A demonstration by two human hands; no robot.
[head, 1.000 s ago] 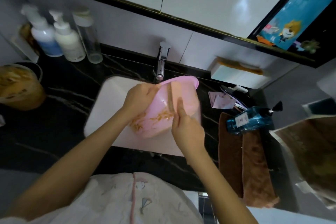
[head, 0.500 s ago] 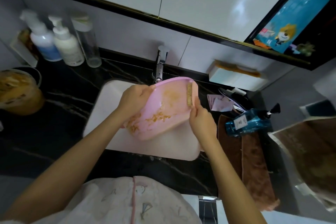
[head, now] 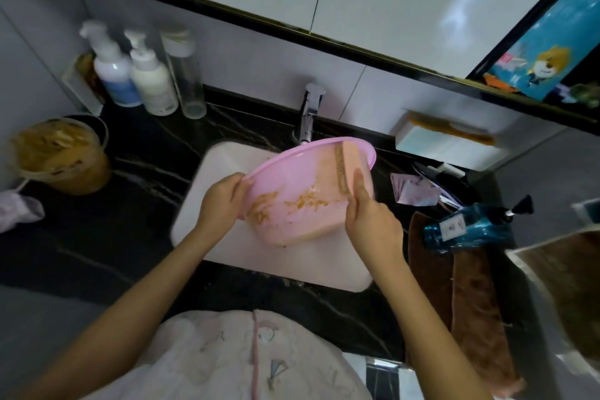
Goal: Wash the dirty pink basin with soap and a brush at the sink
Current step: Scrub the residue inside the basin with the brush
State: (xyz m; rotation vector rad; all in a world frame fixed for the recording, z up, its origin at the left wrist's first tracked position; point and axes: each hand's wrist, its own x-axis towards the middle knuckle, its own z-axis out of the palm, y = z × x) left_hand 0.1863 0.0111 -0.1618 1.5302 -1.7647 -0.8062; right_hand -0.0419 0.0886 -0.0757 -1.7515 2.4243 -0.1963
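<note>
Black marble-veined counter fills the middle of the view, with a white rectangular sink sunk into its centre. Over the sink, just below the chrome faucet at twelve o'clock, the pink basin is held off the bottom and tilted, its open side facing up toward the camera. Orange-brown smears cling to its inner wall from about six to eight o'clock.

A brown towel lies on the counter at the sink's four o'clock. A clear tub of orange-brown matter stands well apart at nine o'clock.

The left hand grips the basin's rim at nine o'clock, its fingers curled round the edge. The right hand, at the basin's four o'clock, is closed round the lower end of the brush, with one finger laid straight along its back. The brush lies against the basin's inner wall at about two o'clock, its soiled bristles turned toward the basin's middle.

A blue pump bottle lies on its side at three o'clock, partly on the towel. Three pale bottles stand at ten o'clock by the wall.
</note>
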